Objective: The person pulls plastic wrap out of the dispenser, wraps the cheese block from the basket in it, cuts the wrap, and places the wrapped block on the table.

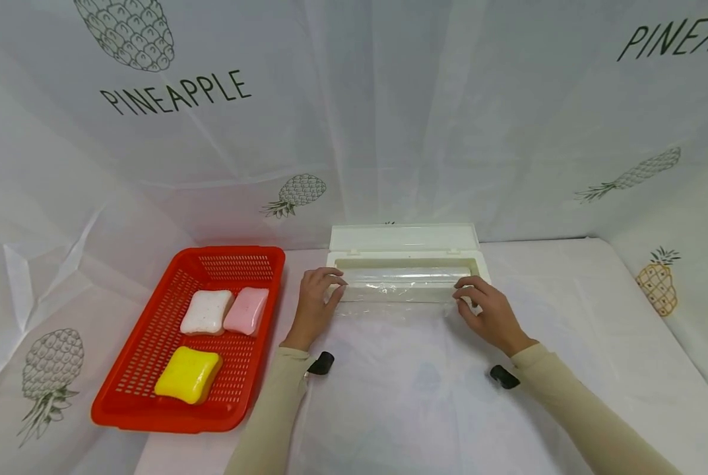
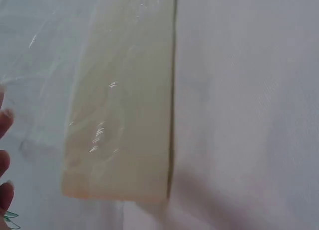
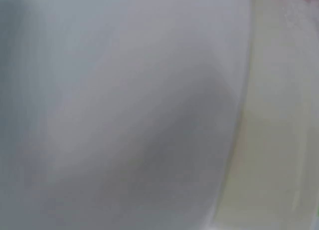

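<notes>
A white dispenser box [image 1: 404, 239] with its lid raised stands at the back of the table, a roll of clear plastic wrap [image 1: 401, 276] inside. Film from the roll lies over the box front, its loose edge reaching just past it. At the box's left end my left hand [image 1: 317, 303] pinches the film between thumb and fingers. My right hand [image 1: 489, 311] pinches it at the right end, fingers bent. In the left wrist view shiny film covers the box front [image 2: 119, 125], with fingertips [image 2: 5, 121] at the left edge. The right wrist view is blurred, showing the box front [image 3: 269, 155].
To the left stands a red plastic basket [image 1: 190, 422] with a white soap bar [image 1: 206, 312], a pink one [image 1: 247, 311] and a yellow one [image 1: 189, 375]. A white cloth [image 1: 389, 409] covers the table. Pineapple-printed sheeting [image 1: 401, 132] hangs behind and at the sides.
</notes>
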`<state>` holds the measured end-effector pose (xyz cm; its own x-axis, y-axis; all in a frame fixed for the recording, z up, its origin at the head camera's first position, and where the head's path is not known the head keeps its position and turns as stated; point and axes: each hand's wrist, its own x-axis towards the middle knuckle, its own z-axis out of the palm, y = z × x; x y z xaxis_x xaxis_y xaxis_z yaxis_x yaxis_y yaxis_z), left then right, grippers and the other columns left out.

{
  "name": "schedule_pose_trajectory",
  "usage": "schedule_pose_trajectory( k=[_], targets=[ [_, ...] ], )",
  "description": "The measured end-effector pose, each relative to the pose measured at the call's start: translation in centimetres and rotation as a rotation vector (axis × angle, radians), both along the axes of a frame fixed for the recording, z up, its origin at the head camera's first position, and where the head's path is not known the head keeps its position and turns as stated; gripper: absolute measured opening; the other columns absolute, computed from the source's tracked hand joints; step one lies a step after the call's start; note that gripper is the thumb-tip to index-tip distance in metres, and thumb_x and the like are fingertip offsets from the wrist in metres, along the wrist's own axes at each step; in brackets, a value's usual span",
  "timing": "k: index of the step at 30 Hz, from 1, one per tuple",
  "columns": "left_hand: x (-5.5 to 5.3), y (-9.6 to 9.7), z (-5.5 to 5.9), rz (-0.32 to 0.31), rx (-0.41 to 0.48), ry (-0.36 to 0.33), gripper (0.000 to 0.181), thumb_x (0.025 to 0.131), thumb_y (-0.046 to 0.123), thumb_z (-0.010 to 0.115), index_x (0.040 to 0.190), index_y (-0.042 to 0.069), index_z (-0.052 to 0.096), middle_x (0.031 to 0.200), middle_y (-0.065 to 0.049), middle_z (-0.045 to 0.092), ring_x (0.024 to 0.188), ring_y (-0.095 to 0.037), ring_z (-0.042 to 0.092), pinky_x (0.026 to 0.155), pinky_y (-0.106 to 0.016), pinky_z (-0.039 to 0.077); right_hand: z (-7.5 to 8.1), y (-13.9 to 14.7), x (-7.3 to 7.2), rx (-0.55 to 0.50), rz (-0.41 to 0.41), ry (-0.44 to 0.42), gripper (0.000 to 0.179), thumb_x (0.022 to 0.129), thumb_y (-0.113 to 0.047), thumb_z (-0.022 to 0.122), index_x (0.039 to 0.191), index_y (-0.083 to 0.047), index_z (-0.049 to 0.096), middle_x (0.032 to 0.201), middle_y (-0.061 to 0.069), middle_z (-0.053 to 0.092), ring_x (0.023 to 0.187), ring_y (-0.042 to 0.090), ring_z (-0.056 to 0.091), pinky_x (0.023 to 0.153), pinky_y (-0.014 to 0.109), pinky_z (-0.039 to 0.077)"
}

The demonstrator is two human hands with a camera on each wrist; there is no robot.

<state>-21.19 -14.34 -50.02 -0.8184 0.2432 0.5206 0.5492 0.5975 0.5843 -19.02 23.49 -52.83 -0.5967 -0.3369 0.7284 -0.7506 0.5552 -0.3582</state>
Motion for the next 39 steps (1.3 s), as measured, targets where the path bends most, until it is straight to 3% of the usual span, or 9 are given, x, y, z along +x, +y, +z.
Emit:
schedule_pose_trajectory(
  k=[2, 5, 8, 11, 17, 24, 30, 35, 39],
  targets=[
    [0.2, 0.1, 0.5, -0.004, 0.060, -0.065, 0.009, 0.100, 0.004, 0.071, 0.109, 0.005, 0.073, 0.115, -0.012, 0.070, 0.107, -0.031, 0.055, 0.094, -0.043, 0.045, 0.5, -0.4, 0.5, -0.098, -0.016, -0.087, 0.027, 0.083, 0.018, 0.067, 0.100, -0.003, 0.070, 0.100, 0.011, 0.071, 0.065, 0.010, 0.052, 0.058, 0.021, 0.042],
    [0.4, 0.3, 1.2, -0.024, 0.155, -0.155, 0.010, 0.105, 0.005, 0.065, 0.114, 0.005, 0.069, 0.106, -0.011, 0.070, 0.098, -0.027, 0.056, 0.086, -0.035, 0.043, 1.4, -1.0, 1.1, -0.247, -0.041, -0.200, 0.031, 0.085, 0.024, 0.066, 0.103, -0.001, 0.070, 0.092, 0.010, 0.072, 0.058, 0.007, 0.054, 0.053, 0.016, 0.043],
    [0.3, 0.3, 1.7, -0.059, 0.216, -0.198, 0.013, 0.105, 0.003, 0.062, 0.118, 0.002, 0.065, 0.105, -0.013, 0.070, 0.094, -0.027, 0.057, 0.083, -0.030, 0.044, 2.7, -1.4, 1.5, -0.366, -0.050, -0.278, 0.027, 0.089, 0.024, 0.064, 0.106, 0.004, 0.069, 0.092, 0.015, 0.070, 0.064, 0.006, 0.063, 0.059, 0.013, 0.050],
    [0.2, 0.1, 2.0, -0.093, 0.217, -0.211, 0.022, 0.103, -0.005, 0.062, 0.123, 0.002, 0.065, 0.110, -0.013, 0.071, 0.097, -0.027, 0.059, 0.087, -0.027, 0.048, 3.8, -1.5, 1.7, -0.436, -0.034, -0.324, 0.027, 0.090, 0.026, 0.063, 0.111, 0.009, 0.068, 0.098, 0.018, 0.068, 0.079, 0.004, 0.066, 0.074, 0.012, 0.053],
    [0.0, -0.2, 2.1, -0.131, 0.110, -0.194, 0.034, 0.092, -0.011, 0.073, 0.122, 0.005, 0.072, 0.113, -0.010, 0.067, 0.104, -0.027, 0.063, 0.098, -0.034, 0.055, 5.0, -1.1, 1.9, -0.436, 0.061, -0.362, 0.040, 0.081, 0.033, 0.060, 0.113, 0.009, 0.069, 0.108, 0.018, 0.066, 0.096, 0.008, 0.061, 0.086, 0.015, 0.049],
    [0.0, 0.0, 2.1, -0.126, 0.076, -0.177, 0.025, 0.087, -0.002, 0.083, 0.111, 0.005, 0.078, 0.108, -0.008, 0.065, 0.106, -0.028, 0.059, 0.092, -0.052, 0.055, 5.7, -1.3, 2.1, -0.398, 0.014, -0.329, 0.032, 0.081, 0.026, 0.074, 0.106, 0.005, 0.070, 0.102, 0.012, 0.067, 0.093, 0.003, 0.061, 0.084, 0.011, 0.050],
    [-0.1, 0.0, 2.0, -0.116, 0.167, -0.148, 0.008, 0.097, 0.003, 0.075, 0.104, 0.005, 0.079, 0.107, -0.008, 0.068, 0.103, -0.026, 0.058, 0.084, -0.033, 0.050, 6.6, -1.2, 2.1, -0.415, -0.038, -0.298, 0.022, 0.087, 0.023, 0.071, 0.099, 0.005, 0.069, 0.101, 0.008, 0.069, 0.089, 0.004, 0.061, 0.076, 0.012, 0.048],
    [0.3, 0.4, 2.2, -0.105, 0.268, -0.178, 0.013, 0.101, 0.002, 0.068, 0.111, 0.005, 0.076, 0.110, -0.010, 0.070, 0.097, -0.024, 0.056, 0.079, -0.023, 0.044, 7.7, -1.4, 2.5, -0.480, -0.037, -0.316, 0.003, 0.097, 0.009, 0.069, 0.098, 0.008, 0.066, 0.098, 0.001, 0.068, 0.084, 0.006, 0.062, 0.073, 0.014, 0.048],
    [0.8, 0.5, 2.6, -0.099, 0.303, -0.220, 0.016, 0.101, -0.003, 0.066, 0.112, 0.005, 0.075, 0.109, -0.010, 0.070, 0.089, -0.019, 0.055, 0.075, -0.020, 0.045, 8.4, -1.6, 2.9, -0.521, -0.048, -0.344, 0.010, 0.101, 0.001, 0.068, 0.098, 0.010, 0.065, 0.097, -0.002, 0.068, 0.081, 0.008, 0.064, 0.074, 0.014, 0.051]
  ],
)
